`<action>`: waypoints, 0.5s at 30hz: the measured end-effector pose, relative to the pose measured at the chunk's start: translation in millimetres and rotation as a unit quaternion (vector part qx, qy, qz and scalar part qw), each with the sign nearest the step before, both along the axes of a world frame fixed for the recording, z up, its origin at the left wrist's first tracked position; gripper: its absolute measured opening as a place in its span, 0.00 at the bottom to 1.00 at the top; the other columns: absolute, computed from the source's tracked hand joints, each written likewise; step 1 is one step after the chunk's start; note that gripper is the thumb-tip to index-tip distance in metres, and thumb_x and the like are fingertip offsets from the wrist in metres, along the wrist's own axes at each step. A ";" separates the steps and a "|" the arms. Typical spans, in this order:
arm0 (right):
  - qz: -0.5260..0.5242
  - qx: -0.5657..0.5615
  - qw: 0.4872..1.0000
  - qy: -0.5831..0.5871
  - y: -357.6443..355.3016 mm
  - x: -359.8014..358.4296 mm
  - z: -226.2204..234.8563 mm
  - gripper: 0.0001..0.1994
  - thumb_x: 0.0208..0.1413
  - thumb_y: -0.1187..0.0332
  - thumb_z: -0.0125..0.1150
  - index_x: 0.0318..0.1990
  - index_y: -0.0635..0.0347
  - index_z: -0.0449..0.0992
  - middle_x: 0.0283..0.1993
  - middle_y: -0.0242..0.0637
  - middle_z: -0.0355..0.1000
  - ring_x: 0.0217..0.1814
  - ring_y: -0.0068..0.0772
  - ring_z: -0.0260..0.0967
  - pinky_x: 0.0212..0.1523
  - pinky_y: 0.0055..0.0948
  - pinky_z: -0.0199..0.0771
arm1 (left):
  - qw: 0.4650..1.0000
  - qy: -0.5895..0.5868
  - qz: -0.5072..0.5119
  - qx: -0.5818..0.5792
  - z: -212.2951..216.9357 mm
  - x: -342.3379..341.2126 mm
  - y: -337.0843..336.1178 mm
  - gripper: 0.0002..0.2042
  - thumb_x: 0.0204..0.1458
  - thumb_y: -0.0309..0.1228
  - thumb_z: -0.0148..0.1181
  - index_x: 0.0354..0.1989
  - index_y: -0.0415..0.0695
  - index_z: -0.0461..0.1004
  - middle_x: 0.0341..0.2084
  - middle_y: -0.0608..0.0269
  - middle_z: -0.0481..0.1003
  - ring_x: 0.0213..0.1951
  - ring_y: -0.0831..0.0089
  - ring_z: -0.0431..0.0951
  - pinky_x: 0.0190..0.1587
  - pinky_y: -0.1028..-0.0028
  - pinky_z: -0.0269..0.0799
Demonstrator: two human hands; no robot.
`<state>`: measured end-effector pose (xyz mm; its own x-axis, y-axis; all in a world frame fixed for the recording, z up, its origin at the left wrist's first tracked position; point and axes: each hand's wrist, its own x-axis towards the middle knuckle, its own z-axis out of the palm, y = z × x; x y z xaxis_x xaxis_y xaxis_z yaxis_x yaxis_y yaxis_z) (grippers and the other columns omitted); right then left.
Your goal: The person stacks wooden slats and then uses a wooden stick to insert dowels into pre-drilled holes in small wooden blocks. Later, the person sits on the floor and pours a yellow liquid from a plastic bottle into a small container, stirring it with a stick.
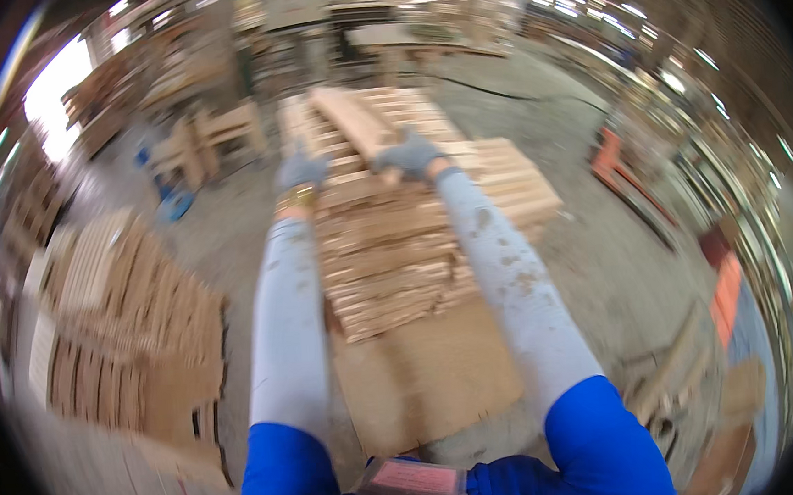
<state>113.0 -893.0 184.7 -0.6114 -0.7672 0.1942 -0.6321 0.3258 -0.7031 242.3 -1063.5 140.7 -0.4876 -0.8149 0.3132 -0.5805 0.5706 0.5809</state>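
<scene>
Both my arms reach straight forward in pale sleeves and grey gloves. My right hand (408, 156) grips the near end of a long light wooden plank (351, 120) that runs away from me over a pallet. My left hand (301, 170) hovers with fingers curled at the left side of the same plank end; motion blur hides whether it touches it. Under both hands stands a tall stack of wooden pallets (387, 248) made of rough slats.
A flat brown board (424, 374) lies on the concrete floor in front of the stack. Rows of stacked slats (116, 313) fill the left side. An orange pallet jack (621, 177) stands at the right, with timber offcuts (690, 365) nearer me. More pallets and benches crowd the back.
</scene>
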 end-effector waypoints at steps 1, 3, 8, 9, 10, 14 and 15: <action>0.112 0.023 0.987 -0.110 11.9 9.9 15.6 0.33 0.30 0.51 0.65 0.45 0.66 0.72 0.37 0.47 0.73 0.33 0.34 0.71 0.32 0.35 0.73 | 0.997 -0.070 0.015 0.029 3.0 6.6 -20.3 0.36 0.43 0.52 0.58 0.57 0.43 0.59 0.47 0.46 0.70 0.47 0.53 0.72 0.49 0.60 0.67; 0.068 -0.025 0.925 -0.373 67.8 -12.9 -4.8 0.24 0.34 0.57 0.67 0.44 0.50 0.73 0.37 0.37 0.69 0.34 0.29 0.66 0.25 0.29 0.70 | 0.992 -0.098 0.037 0.069 -25.4 -32.2 0.6 0.36 0.40 0.51 0.60 0.57 0.45 0.60 0.49 0.46 0.69 0.51 0.52 0.70 0.52 0.61 0.66; 0.147 -0.294 0.788 -0.520 205.8 28.3 -35.1 0.32 0.39 0.57 0.64 0.52 0.65 0.67 0.46 0.39 0.67 0.44 0.30 0.66 0.39 0.22 0.70 | 0.992 0.043 -0.079 -0.093 -5.9 11.3 -65.1 0.35 0.38 0.37 0.63 0.57 0.37 0.58 0.48 0.43 0.69 0.49 0.53 0.71 0.51 0.65 0.66; 0.116 -0.302 0.803 -0.501 240.6 33.8 -44.1 0.34 0.39 0.58 0.64 0.54 0.68 0.65 0.49 0.41 0.65 0.49 0.30 0.64 0.45 0.21 0.67 | 0.988 0.072 -0.110 -0.079 -9.2 12.4 -68.3 0.34 0.38 0.36 0.63 0.55 0.34 0.60 0.47 0.43 0.69 0.48 0.57 0.71 0.50 0.67 0.66; 0.077 -0.306 0.819 -0.479 283.0 35.3 -52.2 0.36 0.39 0.59 0.64 0.56 0.70 0.62 0.52 0.43 0.64 0.53 0.31 0.62 0.51 0.21 0.65 | 0.983 0.038 -0.178 0.013 -10.0 2.5 -56.1 0.33 0.38 0.36 0.64 0.53 0.31 0.63 0.45 0.43 0.71 0.47 0.58 0.71 0.49 0.69 0.66; -0.075 -0.310 0.846 -0.428 430.7 66.0 -74.6 0.38 0.39 0.58 0.62 0.57 0.74 0.59 0.58 0.51 0.57 0.61 0.37 0.54 0.60 0.23 0.54 | 0.981 0.083 -0.164 0.067 3.6 1.2 -34.5 0.31 0.43 0.37 0.61 0.53 0.29 0.63 0.45 0.45 0.71 0.45 0.60 0.72 0.47 0.70 0.66; -0.154 -0.303 0.857 -0.387 462.1 76.6 -71.3 0.38 0.39 0.58 0.62 0.57 0.74 0.59 0.59 0.52 0.57 0.61 0.38 0.54 0.60 0.23 0.53 | 0.988 0.074 -0.130 0.020 9.7 0.9 -24.9 0.31 0.44 0.37 0.61 0.54 0.29 0.63 0.45 0.45 0.71 0.45 0.60 0.72 0.47 0.69 0.66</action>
